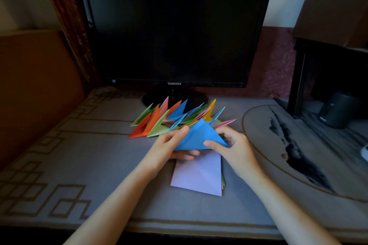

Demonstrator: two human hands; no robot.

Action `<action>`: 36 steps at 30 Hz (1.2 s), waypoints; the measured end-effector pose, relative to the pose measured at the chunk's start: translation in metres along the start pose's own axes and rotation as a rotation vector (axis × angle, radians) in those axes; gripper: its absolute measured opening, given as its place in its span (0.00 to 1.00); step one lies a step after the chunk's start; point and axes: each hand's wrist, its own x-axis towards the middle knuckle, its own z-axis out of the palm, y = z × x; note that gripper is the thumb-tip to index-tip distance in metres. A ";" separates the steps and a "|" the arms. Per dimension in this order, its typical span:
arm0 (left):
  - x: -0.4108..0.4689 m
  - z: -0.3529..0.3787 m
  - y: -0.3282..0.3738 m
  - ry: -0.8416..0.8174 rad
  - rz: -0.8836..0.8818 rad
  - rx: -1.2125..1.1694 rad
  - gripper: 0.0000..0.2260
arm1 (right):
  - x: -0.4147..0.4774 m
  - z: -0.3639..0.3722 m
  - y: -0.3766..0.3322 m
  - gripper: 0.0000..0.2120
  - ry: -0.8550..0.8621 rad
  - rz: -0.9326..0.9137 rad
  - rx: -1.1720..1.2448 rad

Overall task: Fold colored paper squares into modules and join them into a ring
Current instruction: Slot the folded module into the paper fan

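Observation:
A blue paper (199, 135), folded into a triangle, is held just above the table between both hands. My left hand (173, 145) pinches its left edge, thumb on top and fingers underneath. My right hand (232, 145) pinches its right corner, thumb on the front face. Below them lies a stack of paper squares (199, 177) with a lilac sheet on top and other colours showing at its right edge. Behind the hands, several folded modules (169, 119) in red, orange, green, blue, pink and yellow stand in a loose row.
A black Samsung monitor (175, 30) on its round base stands right behind the modules. The table is covered with a grey patterned cloth (69, 155). A dark shelf unit (328, 69) and a small black cylinder (338, 109) stand at the right. A wooden panel borders the left.

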 end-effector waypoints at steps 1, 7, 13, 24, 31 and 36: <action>-0.001 0.000 0.001 -0.004 0.008 0.013 0.18 | 0.000 0.000 -0.002 0.08 -0.001 0.021 0.032; 0.002 0.000 -0.006 0.025 0.034 0.166 0.10 | 0.000 0.001 -0.005 0.18 -0.035 0.110 0.164; 0.003 -0.001 -0.010 0.060 0.117 0.311 0.07 | 0.001 0.005 -0.006 0.10 -0.061 0.144 0.152; 0.004 -0.006 -0.011 0.128 0.208 0.502 0.08 | 0.002 0.002 -0.008 0.07 -0.113 0.224 0.095; 0.008 -0.013 -0.012 0.303 0.257 0.505 0.11 | 0.004 -0.004 -0.007 0.05 -0.034 0.221 0.122; 0.008 -0.014 -0.010 0.355 0.269 0.426 0.10 | 0.004 -0.005 -0.007 0.05 -0.007 0.227 0.151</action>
